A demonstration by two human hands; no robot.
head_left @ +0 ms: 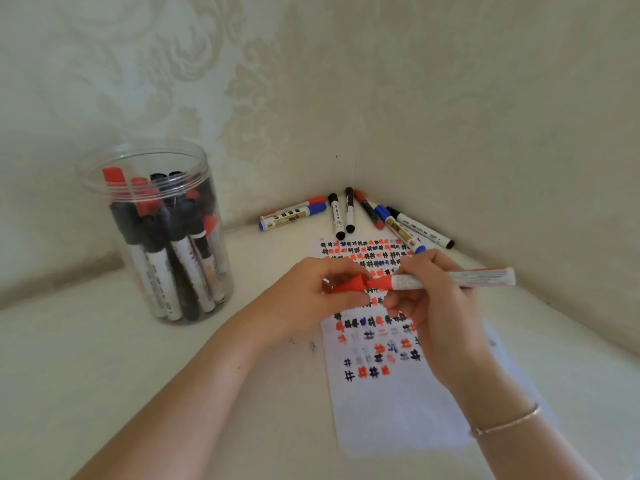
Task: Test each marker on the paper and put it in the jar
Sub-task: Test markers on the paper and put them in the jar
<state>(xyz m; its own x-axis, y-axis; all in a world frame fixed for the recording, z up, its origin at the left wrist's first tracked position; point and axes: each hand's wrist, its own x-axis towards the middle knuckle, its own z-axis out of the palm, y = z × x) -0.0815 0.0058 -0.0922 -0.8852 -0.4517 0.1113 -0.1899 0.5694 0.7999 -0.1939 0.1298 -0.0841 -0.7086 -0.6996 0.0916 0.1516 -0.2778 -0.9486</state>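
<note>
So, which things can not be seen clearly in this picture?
- Head view: whether the red cap is coming off or going on the red marker; one frame cannot tell.
- Left hand fingers hide most of the cap.
- Marker count in the jar: they overlap, blurred.
- Paper marks under both hands, including the right hand.

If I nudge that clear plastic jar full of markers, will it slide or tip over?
The clear plastic jar would probably slide rather than tip: it looks wide for its height. The many markers packed inside likely add weight low down. Its smooth wall may be slippery.
</note>
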